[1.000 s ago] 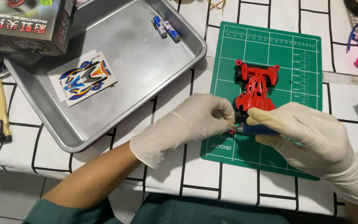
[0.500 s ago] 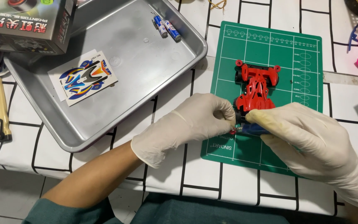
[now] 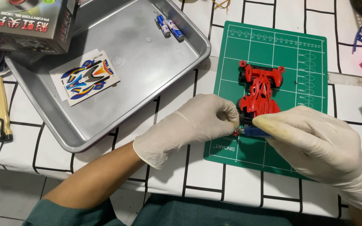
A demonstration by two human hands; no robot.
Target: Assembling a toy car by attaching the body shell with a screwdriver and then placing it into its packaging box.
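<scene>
My left hand (image 3: 191,125) pinches the near end of the red toy car chassis (image 3: 259,93) to steady it on the green cutting mat (image 3: 302,54) while my right hand (image 3: 308,142) grips what looks like a blue-handled screwdriver (image 3: 256,133) against it.

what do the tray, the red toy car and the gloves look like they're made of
Tray: metal, probably steel or aluminium; dull silver with soft reflections and a rolled rim.
Red toy car: looks like moulded plastic; glossy, even colour, open lattice shapes.
Gloves, on the left hand and right hand: thin latex or similar rubber; off-white, matte, wrinkling snugly over the fingers.
</scene>
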